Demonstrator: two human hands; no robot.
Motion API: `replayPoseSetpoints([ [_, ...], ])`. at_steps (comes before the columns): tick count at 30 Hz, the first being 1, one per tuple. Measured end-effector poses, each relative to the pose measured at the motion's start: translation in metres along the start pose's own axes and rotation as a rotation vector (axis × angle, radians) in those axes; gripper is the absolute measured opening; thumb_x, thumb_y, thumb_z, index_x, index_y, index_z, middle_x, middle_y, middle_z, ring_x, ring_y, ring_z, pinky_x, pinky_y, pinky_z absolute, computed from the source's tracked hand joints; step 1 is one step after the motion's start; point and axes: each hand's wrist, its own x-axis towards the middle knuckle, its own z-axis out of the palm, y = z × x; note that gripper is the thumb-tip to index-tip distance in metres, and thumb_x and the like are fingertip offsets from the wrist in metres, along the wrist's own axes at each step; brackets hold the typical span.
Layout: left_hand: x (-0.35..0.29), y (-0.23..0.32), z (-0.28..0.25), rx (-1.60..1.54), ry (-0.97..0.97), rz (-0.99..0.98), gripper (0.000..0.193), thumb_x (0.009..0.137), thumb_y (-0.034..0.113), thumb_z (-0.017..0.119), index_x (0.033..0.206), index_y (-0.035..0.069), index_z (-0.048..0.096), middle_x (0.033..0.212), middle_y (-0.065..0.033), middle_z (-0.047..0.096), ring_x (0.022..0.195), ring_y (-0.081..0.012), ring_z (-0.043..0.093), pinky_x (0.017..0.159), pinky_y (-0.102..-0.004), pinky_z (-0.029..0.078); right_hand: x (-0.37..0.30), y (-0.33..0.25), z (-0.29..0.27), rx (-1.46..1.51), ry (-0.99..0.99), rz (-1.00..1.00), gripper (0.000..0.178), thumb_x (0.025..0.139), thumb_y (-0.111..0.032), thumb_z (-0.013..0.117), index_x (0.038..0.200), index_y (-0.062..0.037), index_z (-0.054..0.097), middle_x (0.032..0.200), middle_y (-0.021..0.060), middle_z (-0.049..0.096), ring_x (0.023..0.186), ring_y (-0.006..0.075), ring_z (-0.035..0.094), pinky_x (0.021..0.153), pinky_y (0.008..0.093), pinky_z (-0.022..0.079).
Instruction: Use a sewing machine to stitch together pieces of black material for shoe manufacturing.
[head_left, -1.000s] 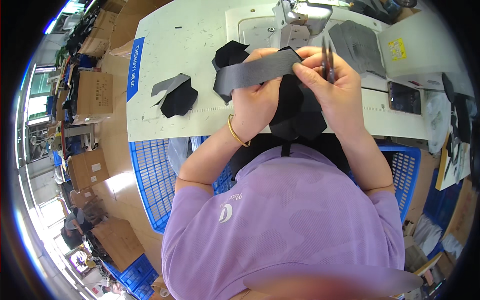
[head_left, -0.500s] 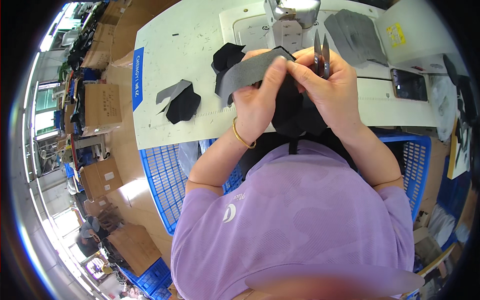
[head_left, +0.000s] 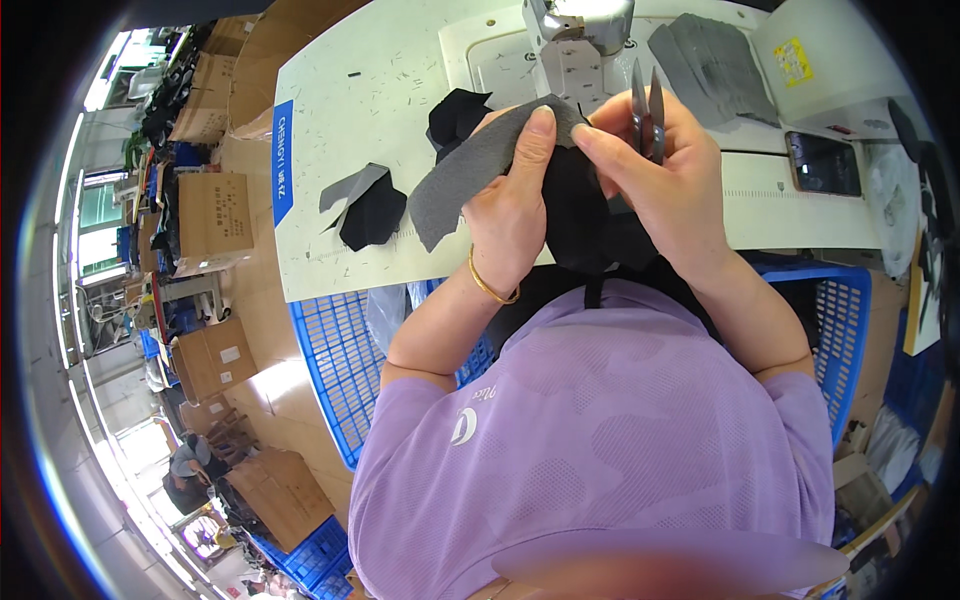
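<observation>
Over the near edge of the pale sewing table, both hands are busy! The left hand has a firm grip on a grey fabric strip, thumb pressed flat on top, one end drooping past the wrist side. And here's the right hand, fingers curled round a pair of thread snips, blades apart and pointing away from the body, while its thumb and forefinger close together right at the strip's far end. Black fabric hangs between the two hands; whether it's joined to the strip is hard to tell, with fingers covering that corner. Off to the left lies a grey-and-black fabric piece, and nearer the hands a black folded piece. Straight ahead stands the sewing machine; to its right, a stack of grey fabric panels, then a dark smartphone lying by the table's right end.
</observation>
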Motion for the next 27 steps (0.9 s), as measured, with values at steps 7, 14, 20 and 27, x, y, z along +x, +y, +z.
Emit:
replayPoseSetpoints([
  [7,0.000,0.005,0.004,0.040,0.037,0.036,0.017,0.098,0.018,0.060,0.097,0.002,0.065,0.088,-0.0019,0.066,0.075,-0.0079,0.060,0.067,-0.0212,0.049,-0.014,0.013,-0.005,-0.129,0.014,-0.108,0.021,0.087,-0.016,0.071,0.101,-0.0013,0.065,0.075,-0.0003,0.064,0.066,0.0035,0.056,0.058,0.0197,0.045],
  [14,-0.003,0.009,0.004,0.029,0.025,0.042,0.017,0.097,0.018,0.060,0.096,0.002,0.064,0.087,-0.0009,0.064,0.076,-0.0075,0.057,0.067,-0.0208,0.046,-0.014,0.007,-0.003,-0.230,0.011,-0.131,0.013,0.089,-0.013,0.068,0.092,-0.0003,0.066,0.066,-0.0011,0.059,0.060,0.0020,0.049,0.054,0.0201,0.040],
  [20,-0.006,0.016,0.001,-0.030,-0.121,0.050,0.023,0.098,0.023,0.060,0.098,0.000,0.063,0.088,-0.0017,0.062,0.081,-0.0087,0.053,0.076,-0.0234,0.044,-0.019,0.007,-0.003,-0.202,0.022,-0.137,0.010,0.089,-0.011,0.067,0.091,-0.0006,0.066,0.064,-0.0023,0.057,0.058,0.0013,0.047,0.051,0.0199,0.037],
  [27,-0.007,0.019,0.009,-0.047,0.051,-0.009,0.016,0.094,0.016,0.066,0.097,0.001,0.063,0.088,-0.0023,0.062,0.080,-0.0080,0.055,0.073,-0.0218,0.045,-0.016,0.007,-0.003,-0.186,0.018,-0.158,0.010,0.089,-0.010,0.067,0.091,-0.0001,0.066,0.065,-0.0017,0.058,0.058,0.0008,0.047,0.051,0.0191,0.037],
])
